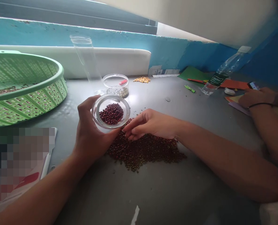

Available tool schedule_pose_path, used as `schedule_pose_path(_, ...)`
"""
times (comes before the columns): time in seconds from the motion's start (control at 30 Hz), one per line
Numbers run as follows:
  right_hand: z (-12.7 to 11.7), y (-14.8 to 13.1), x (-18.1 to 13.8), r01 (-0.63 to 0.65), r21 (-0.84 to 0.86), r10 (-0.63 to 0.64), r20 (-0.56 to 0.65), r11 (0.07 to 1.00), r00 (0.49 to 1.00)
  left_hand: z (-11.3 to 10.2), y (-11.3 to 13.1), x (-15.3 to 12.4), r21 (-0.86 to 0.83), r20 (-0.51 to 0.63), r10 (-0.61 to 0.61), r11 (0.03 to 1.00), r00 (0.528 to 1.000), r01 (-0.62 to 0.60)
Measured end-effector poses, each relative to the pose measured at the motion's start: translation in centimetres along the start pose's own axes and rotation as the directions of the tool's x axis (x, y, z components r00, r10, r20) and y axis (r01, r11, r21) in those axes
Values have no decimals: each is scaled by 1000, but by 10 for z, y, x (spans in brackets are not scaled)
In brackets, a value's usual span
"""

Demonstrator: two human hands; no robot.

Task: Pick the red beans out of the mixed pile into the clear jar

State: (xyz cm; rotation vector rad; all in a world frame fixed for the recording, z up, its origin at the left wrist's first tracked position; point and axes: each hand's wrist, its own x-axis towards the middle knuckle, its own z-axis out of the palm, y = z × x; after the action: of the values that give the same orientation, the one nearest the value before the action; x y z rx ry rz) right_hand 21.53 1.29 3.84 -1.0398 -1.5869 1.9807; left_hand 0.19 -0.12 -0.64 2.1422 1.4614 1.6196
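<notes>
My left hand point(88, 128) is wrapped round a clear round jar point(127, 109), its open mouth tilted toward me. Dark red beans point(112, 114) lie inside the jar. A mixed pile of red and greenish beans point(148, 150) spreads on the grey table point(153, 190) beneath both hands. Just right of the jar, my right hand point(148, 125) hovers at the pile's far edge, thumb and fingers drawn together in a pinch. Whatever those fingertips hold is too small to make out. Behind the jar stands another clear container point(115, 82) with small pale green beans and a red item.
At left are a green basket point(36, 101) and a blurred-out booklet point(19, 168). A tall clear jar point(86, 59), yellow kernels point(141, 80), a green clip point(190, 89) and a water bottle point(223, 73) stand or lie farther back. Another person's hand point(256, 97) rests on papers at right.
</notes>
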Motion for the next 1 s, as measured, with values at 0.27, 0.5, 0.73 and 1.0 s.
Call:
schedule_pose_path(0.27,0,1,-1,20,-120,-26,-42,993,999,-1,0,0,38,10,-7,999,1000,7)
schedule_pose_path(0.5,-12,-6,-2,134,-197,-163,-143,971,976,-3,1,0,63,36,-23,998,999,21)
schedule_pose_path(0.73,-15,-7,0,65,-247,-76,-38,967,996,-2,-1,0,87,48,-13,996,999,9)
schedule_pose_path(1.0,-17,-9,-5,163,-527,-176,25,834,984,-3,0,1,111,65,-30,994,997,23)
